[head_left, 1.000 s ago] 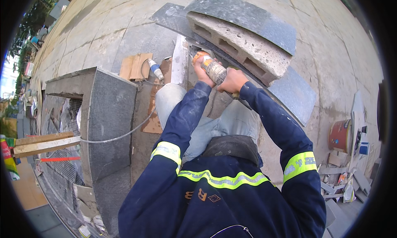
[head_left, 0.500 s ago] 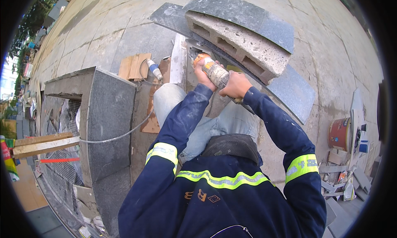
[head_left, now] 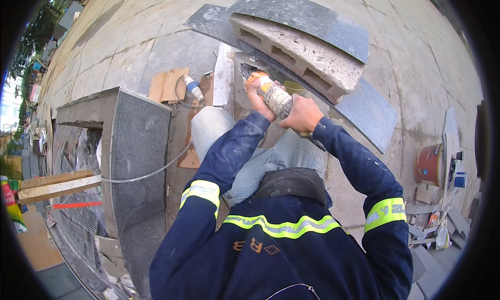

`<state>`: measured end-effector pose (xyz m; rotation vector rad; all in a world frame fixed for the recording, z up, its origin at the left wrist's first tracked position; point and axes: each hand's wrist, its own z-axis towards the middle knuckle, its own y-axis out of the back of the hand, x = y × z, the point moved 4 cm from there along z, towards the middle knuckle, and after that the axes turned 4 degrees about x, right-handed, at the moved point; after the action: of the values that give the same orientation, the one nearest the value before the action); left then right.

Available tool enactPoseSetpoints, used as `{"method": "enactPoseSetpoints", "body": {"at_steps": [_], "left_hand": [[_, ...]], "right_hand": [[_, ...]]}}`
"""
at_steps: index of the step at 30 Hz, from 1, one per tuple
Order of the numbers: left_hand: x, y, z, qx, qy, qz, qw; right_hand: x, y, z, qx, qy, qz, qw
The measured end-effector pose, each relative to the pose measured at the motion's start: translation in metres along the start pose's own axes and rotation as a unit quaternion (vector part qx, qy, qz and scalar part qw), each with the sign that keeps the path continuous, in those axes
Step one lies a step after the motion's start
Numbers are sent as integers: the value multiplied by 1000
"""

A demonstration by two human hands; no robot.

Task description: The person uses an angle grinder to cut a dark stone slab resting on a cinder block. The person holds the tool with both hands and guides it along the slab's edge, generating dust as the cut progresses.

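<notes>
Two hands on the angle grinder (head_left: 273, 95): my left hand (head_left: 259, 98) clenches the front near the orange head, my right hand (head_left: 301, 115) grasps the rear body. It sits at the edge of a pale stone strip (head_left: 224, 76), just below a hollow concrete block (head_left: 297, 52) lying on a dark granite slab (head_left: 364, 109). Judging by looks: rigid, fairly heavy, dusty. Best held two-handed on the body, clear of the disc.

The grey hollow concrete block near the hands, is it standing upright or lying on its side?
Lying on its side: the grey hollow concrete block rests long on the dark stone slab, its holes facing sideways.
</notes>
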<state>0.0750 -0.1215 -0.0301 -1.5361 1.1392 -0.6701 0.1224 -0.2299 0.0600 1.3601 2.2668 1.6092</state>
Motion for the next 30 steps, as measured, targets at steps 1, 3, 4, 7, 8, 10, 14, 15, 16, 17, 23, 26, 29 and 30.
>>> {"method": "enactPoseSetpoints", "body": {"at_steps": [1,3,4,7,8,10,14,15,16,17,23,26,29,30], "left_hand": [[2,-3,-2,1,-1,2,1000],[3,-6,-5,4,-6,4,1000],[4,-5,-5,13,1,-4,1000],[6,-3,-4,31,12,-14,999],[7,-4,-4,32,8,-10,999],[6,-4,-4,29,2,-5,1000],[0,1,3,16,9,-16,1000],[-2,3,6,14,12,-21,1000],[-3,5,9,11,10,-25,1000],[-5,5,11,9,8,-29,1000],[-13,4,18,-2,-23,-5,1000],[-21,9,27,-10,-31,4,999],[-27,14,37,-15,-27,12,999],[-28,16,39,-15,-25,15,999]], "right_hand": [[1,2,-3,2,-4,-1,1000],[3,6,-8,6,-5,-3,1000],[3,8,-10,9,-4,-2,1000],[4,11,-15,12,-10,1,1000],[4,11,-16,13,-14,2,1000],[2,10,-13,13,-11,-3,1000],[4,9,-3,13,-2,-2,1000],[4,9,0,11,5,-6,1000],[5,9,4,9,11,-9,1000],[5,8,7,7,16,-13,1000],[4,5,24,0,9,-1,1000],[8,5,35,9,17,-10,1000],[7,1,46,-2,10,-7,1000],[8,1,48,2,9,-5,1000]]}}
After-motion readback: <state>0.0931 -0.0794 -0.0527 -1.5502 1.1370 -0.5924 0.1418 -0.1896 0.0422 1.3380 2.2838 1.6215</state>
